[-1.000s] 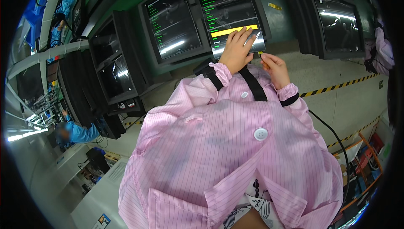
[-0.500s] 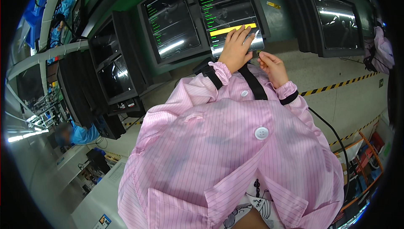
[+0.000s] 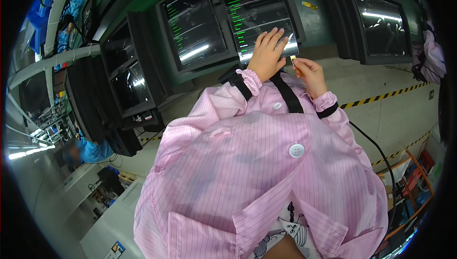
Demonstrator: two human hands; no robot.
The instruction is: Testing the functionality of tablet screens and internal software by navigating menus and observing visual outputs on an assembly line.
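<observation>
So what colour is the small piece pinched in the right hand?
Yellow, seen in the head view: small piece, right hand.

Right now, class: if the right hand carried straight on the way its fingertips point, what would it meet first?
Probably the left hand, which lies flat on the screen. The right hand pinches a small yellow piece aimed at it. Depth is unclear, so it could reach the screen's lower edge instead.

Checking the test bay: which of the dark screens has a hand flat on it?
The middle screen with green text lines; the left hand lies on its lower edge. The other screens are untouched.
</observation>
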